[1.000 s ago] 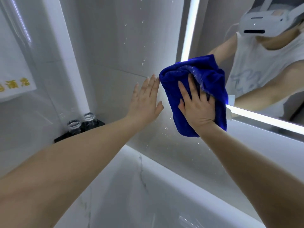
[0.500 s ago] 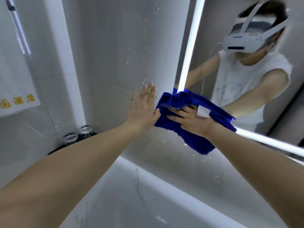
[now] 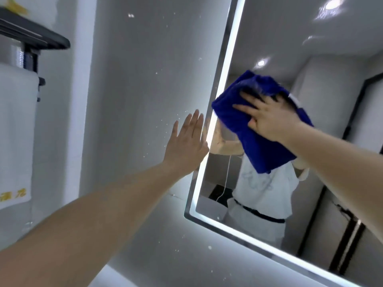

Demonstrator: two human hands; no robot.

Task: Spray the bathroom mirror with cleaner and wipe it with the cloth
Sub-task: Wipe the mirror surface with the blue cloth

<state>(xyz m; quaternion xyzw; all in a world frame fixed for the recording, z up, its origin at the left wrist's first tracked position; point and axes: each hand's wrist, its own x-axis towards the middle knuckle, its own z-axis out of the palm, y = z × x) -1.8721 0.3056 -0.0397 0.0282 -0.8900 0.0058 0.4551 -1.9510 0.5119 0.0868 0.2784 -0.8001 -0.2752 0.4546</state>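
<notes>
As right hand (image 3: 269, 120) presses, one cloth (image 3: 260, 147) bunches.

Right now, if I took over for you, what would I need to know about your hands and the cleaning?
Left hand: fingers straight, flat on the wall beside the mirror, at its lit left edge, holding nothing.
Right hand: fingers spread, pressing the cloth against the mirror, upper left part.
No spray bottle in view.
Done: wiping has begun. White specks dot the wall, so spraying looks done.
Left: probably wipe the rest of the mirror, lower and right parts.
</notes>
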